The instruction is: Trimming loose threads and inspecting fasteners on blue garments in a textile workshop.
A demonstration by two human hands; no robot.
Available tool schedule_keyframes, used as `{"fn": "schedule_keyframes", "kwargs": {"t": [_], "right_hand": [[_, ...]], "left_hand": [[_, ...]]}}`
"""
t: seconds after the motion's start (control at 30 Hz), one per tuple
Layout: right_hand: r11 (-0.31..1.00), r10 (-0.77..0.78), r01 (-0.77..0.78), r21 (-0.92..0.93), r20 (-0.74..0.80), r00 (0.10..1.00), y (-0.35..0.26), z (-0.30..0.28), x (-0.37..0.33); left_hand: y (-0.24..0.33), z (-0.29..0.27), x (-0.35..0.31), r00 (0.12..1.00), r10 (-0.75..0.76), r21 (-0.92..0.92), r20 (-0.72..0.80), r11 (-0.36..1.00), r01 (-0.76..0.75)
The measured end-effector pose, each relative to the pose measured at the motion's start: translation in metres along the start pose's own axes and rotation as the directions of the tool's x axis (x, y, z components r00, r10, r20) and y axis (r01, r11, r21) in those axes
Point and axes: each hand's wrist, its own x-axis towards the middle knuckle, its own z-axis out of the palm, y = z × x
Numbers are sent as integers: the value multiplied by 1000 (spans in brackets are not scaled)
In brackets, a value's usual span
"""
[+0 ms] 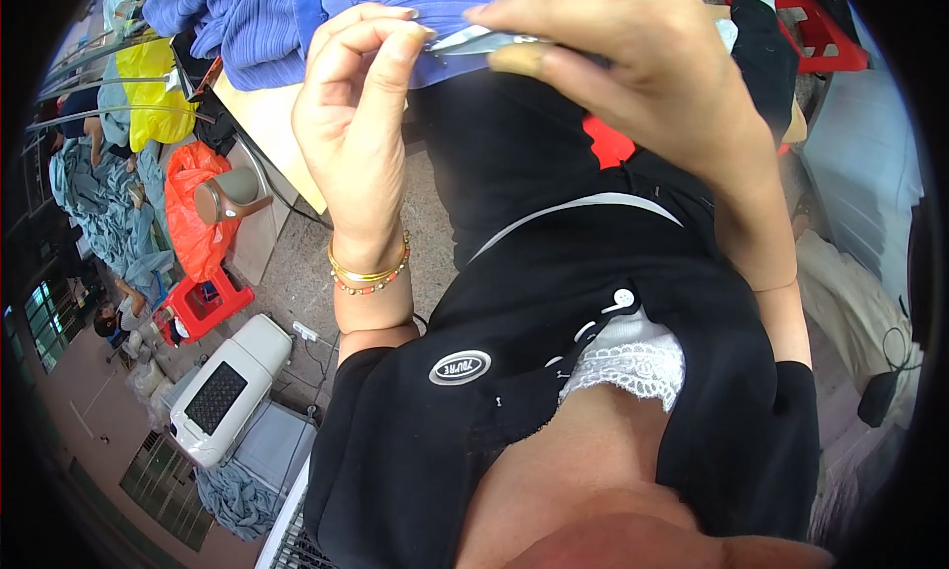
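Observation:
My right hand (652,85) grips a small, shiny, pointed tool (474,41) between thumb and fingers; it looks like thread snips, partly covered by the fingers. Just left of its tip, my left hand (346,114) is closed in a pinch, thumb against fingertips. What the pinch holds is too small to make out. Both hands are raised close together over blue ribbed fabric (257,40), which lies bunched at the far edge and reaches under the tool. Bracelets (371,272) circle my left wrist.
Left of me stand a tabletop edge (267,124), a cup (237,193), an orange-red plastic bag (193,213) and a red stool (203,307). A white machine (232,391) sits lower left. Another red stool (820,30) is far right. Another person (124,312) is at far left.

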Motion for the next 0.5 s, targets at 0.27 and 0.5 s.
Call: {"fn": "schedule_keyframes", "kwargs": {"t": [0.27,0.5], "right_hand": [[978,66,-49,203,-78,995,30,-4,-23],[805,-479,588,74,-502,720,71,33,-10]], "left_hand": [[13,12,2,993,120,160,-9,980,-117],[21,20,5,993,118,146,0,982,-117]]}}
